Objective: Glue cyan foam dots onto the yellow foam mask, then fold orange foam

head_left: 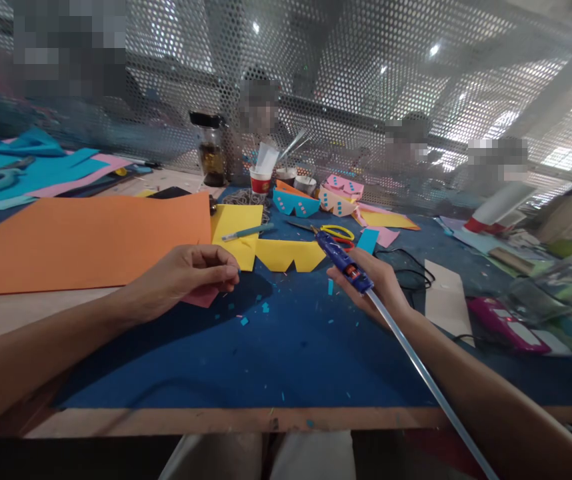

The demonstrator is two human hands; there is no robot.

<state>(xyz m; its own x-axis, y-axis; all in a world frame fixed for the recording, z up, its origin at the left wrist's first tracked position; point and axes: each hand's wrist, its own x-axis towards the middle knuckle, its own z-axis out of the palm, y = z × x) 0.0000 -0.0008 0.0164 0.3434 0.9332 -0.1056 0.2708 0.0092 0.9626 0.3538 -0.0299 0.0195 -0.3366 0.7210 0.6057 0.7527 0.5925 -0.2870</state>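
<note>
In my right hand [373, 277] is a blue hot glue gun [341, 257], its nozzle pointing away from me. A long clear glue stick [416, 363] sticks out of its back end towards me. My left hand [201, 270] is closed in a pinch; a hint of blue shows at the fingertips, too small to make out. Below that hand lies a piece of pink paper [201, 297], partly hidden. Between the hands, a yellow paper cutout [291, 255] with notches rests flat on the blue mat [276, 360]. Small blue paper bits [265, 307] are scattered nearer to me.
Orange sheet [86, 240] and yellow sheet [239, 223] lie left, with a cutter [247, 232] on the yellow one. Scissors [336, 233] lie beyond the glue gun. Decorated blue cutout [293, 203], paper cup [260, 181] and jar [211, 153] stand behind. A magenta device [506, 323] is right.
</note>
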